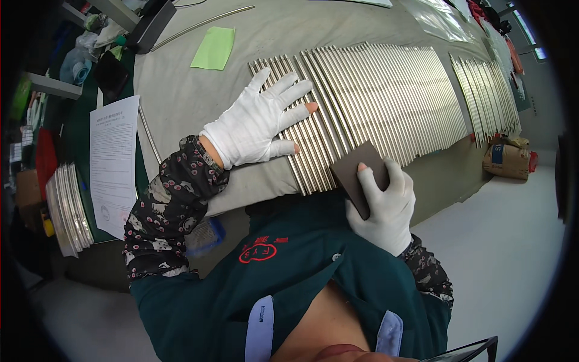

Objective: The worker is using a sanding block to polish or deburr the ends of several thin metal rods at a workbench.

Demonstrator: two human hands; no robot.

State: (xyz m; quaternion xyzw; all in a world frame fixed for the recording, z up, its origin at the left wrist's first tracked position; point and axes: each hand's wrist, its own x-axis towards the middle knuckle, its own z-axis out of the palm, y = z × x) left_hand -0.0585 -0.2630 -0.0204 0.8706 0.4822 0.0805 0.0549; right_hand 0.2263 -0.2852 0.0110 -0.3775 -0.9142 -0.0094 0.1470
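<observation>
A wide row of shiny metal rods (pixel 392 90) lies side by side on the cloth-covered table. My left hand (pixel 259 123), in a white glove with some fingertips bare, rests spread and flat across the rods at the row's left end. A narrow gap parts this left group from the larger one. In my right hand (pixel 386 205), also gloved, is a dark brown rectangular block (pixel 362 172), perhaps a sanding block. The thumb lies on its upper face and the other fingers are around its right edge. The block is over the near ends of the rods.
A second bundle of rods (pixel 485 99) lies at the far right, near a brown paper sack (pixel 509 160). Left of my arm are a printed sheet (pixel 114 163) and wrapped rods (pixel 67 208). A green paper piece (pixel 214 48) and a long thin rod (pixel 202 25) lie farther back.
</observation>
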